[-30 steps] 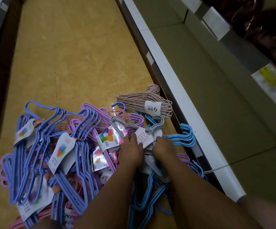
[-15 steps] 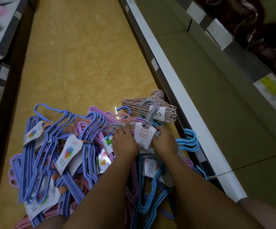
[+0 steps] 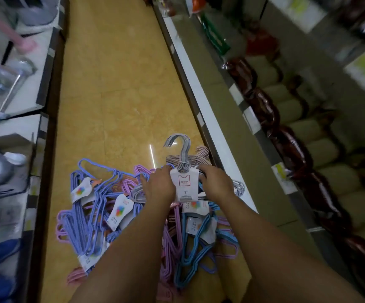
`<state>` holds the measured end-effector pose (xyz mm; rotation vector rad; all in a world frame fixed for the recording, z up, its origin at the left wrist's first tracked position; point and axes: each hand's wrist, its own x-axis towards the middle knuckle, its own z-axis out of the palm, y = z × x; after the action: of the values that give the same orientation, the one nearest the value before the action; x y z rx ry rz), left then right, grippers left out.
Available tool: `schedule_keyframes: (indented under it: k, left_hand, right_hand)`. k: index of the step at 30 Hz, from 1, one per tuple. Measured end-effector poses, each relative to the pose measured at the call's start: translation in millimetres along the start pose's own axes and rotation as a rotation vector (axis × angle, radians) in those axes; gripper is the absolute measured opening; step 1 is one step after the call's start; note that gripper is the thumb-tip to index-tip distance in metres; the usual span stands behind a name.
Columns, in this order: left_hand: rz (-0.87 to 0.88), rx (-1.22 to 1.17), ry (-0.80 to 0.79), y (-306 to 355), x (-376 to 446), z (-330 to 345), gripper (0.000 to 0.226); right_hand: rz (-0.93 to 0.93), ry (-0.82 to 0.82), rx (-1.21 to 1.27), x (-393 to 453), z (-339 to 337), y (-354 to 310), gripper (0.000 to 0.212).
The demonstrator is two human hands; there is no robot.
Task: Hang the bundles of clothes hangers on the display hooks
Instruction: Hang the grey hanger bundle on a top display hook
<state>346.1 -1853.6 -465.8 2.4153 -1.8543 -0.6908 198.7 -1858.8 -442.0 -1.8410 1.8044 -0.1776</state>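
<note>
Grey hanger bundle (image 3: 183, 162) seemingly gripped between both hands' fingers (image 3: 166, 171).

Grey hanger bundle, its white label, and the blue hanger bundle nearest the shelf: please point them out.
grey hanger bundle (image 3: 182, 147), head view, on the hooks.
white label (image 3: 183, 182), head view, on its middle.
blue hanger bundle (image 3: 190, 254), head view, on its left side.

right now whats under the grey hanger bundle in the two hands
Under the grey hanger bundle held by the left hand and right hand lie blue hangers, pink hangers and a colour-dot label. The floor beneath the pile is covered.
</note>
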Motion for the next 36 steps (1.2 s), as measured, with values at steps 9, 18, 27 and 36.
schedule_keyframes:
  k: [9, 18, 27, 36]
  left_hand:
    - [-0.031, -0.153, 0.062, 9.0, -73.3, -189.8, 0.014]
    - [-0.111, -0.198, 0.157, -9.8, -128.1, -319.0, 0.027]
    - [-0.257, -0.259, 0.211, -49.4, -192.7, -358.0, 0.024]
    - [-0.537, -0.287, 0.322, -97.9, -305.5, -338.3, 0.028]
  right_hand:
    - [-0.096, 0.068, -0.296, -53.2, -139.3, -133.8, 0.017]
    - [-0.138, -0.002, -0.432, -96.0, -223.8, -250.8, 0.021]
    - [-0.293, -0.016, -0.457, -144.0, -223.7, -304.4, 0.020]
    - [-0.636, -0.136, -0.537, -211.9, -185.9, -335.4, 0.024]
